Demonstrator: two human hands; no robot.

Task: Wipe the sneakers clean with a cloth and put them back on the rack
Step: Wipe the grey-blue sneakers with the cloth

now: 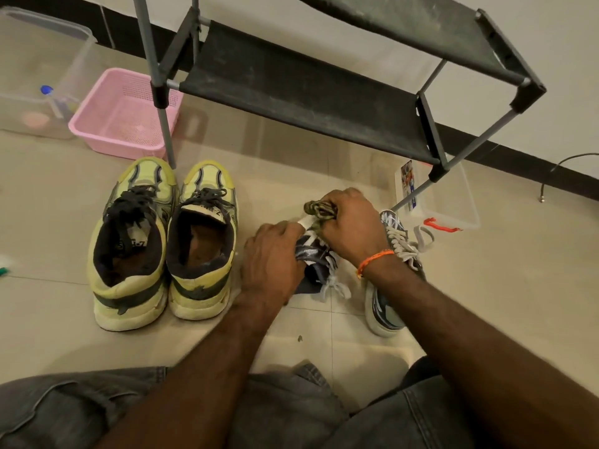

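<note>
Head view: pink basket (97, 124) beside clear bin (74, 40) holding bottle (52, 98).

You are in a home, down on a pale tiled floor (486, 303) beside a white wall with a dark skirting strip (518, 157). A grey metal-tube shoe rack with black fabric shelves (308, 92) stands before you, worn yellow-green running shoes (162, 241) beside it, with a pink perforated plastic basket (107, 131) and clear plastic storage boxes (42, 59) nearby.
</note>
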